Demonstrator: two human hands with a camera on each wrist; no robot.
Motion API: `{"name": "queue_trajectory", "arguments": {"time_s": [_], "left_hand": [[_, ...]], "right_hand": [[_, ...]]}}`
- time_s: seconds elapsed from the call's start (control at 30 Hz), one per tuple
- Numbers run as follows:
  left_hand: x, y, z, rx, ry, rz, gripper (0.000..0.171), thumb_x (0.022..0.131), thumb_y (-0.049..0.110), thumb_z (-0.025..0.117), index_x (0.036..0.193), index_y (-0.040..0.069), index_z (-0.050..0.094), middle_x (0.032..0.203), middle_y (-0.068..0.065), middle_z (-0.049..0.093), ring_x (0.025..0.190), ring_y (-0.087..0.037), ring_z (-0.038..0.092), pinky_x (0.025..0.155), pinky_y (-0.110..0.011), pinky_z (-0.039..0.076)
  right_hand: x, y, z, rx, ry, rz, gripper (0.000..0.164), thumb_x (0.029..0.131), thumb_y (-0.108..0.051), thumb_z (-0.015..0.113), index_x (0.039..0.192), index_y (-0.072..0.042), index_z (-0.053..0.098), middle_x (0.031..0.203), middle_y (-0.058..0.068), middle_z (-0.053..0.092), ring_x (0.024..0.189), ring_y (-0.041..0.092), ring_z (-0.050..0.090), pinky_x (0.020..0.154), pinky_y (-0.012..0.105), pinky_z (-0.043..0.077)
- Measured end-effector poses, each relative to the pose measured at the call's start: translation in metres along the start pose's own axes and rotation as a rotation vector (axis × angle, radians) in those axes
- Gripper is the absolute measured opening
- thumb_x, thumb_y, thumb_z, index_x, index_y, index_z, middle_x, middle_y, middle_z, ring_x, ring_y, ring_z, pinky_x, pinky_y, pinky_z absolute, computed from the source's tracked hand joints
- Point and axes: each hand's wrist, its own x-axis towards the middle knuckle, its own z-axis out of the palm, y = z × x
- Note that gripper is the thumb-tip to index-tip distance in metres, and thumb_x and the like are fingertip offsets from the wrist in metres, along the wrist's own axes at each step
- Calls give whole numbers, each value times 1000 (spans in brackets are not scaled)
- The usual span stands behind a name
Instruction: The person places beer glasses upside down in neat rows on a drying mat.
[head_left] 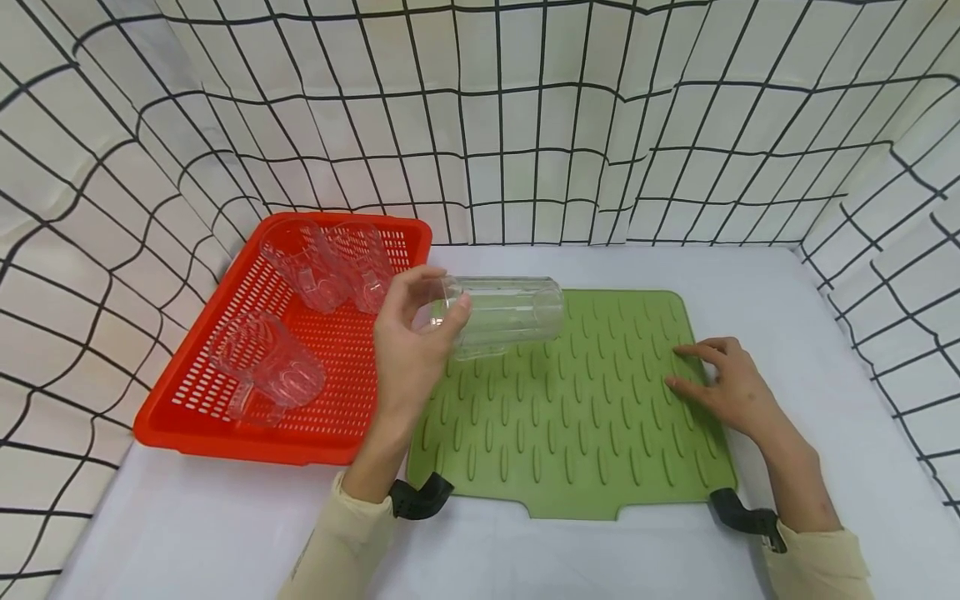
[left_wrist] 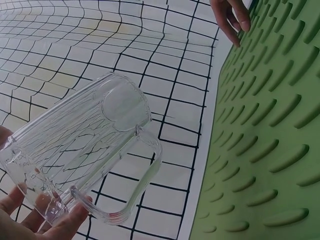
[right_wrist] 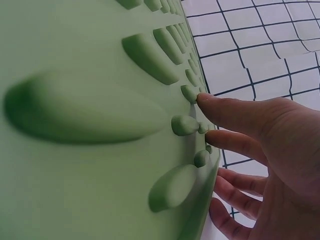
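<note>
A clear mug [head_left: 510,312] lies on its side in the grip of my left hand [head_left: 416,342], above the left part of a green ridged drying mat [head_left: 570,400]. Fingers and thumb wrap one end of the mug; in the left wrist view its handle [left_wrist: 145,185] points toward the mat. My right hand [head_left: 727,387] rests at the mat's right edge, thumb and fingers spread and holding nothing. In the right wrist view, its fingertips [right_wrist: 207,100] touch the mat near the raised ridges.
Left of the mat, a red perforated basket [head_left: 348,408] holds several clear mugs [head_left: 288,367]. White cloth covers the table [head_left: 495,550]. Black-lined grid fabric [head_left: 525,125] rises behind and along both sides.
</note>
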Motion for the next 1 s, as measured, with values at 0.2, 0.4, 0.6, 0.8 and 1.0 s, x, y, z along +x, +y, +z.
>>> {"name": "queue_trajectory", "arguments": {"time_s": [0.2,0.4,0.6,0.8,1.0], "left_hand": [[2,-4,5,-42,-7,-30,40,94,19,76,129,8,61,122,-7,65,121,-20,63,113,-47,50],[3,-9,11,-68,-22,-62,39,95,20,75,129,8,61,121,-4,63,119,-16,62,106,-43,53],[2,-12,16,-82,-29,-97,40,94,23,75,129,8,61,123,0,63,120,-17,62,103,-42,55],[2,-14,21,-119,-37,-145,40,95,23,75,130,8,62,123,-4,63,116,-21,64,89,-31,62],[0,-18,25,-146,-45,-191,36,96,23,73,128,12,62,122,-5,64,109,-21,65,86,-30,63]], "right_hand": [[2,0,-1,-6,-1,-1,57,96,-33,76,141,-2,60,144,38,39,115,53,51,88,66,51],[1,-3,-7,28,-7,51,60,98,-38,73,143,-2,57,145,35,39,119,50,52,89,65,51],[2,-9,-13,59,75,10,53,99,-29,72,142,-1,58,140,34,43,121,51,51,93,66,51],[3,-19,-14,129,212,-115,44,97,-18,74,137,-4,64,134,25,54,117,39,58,90,40,56],[2,-34,-11,252,312,-233,45,92,-6,78,135,-10,67,128,13,62,111,0,55,86,5,45]]}}
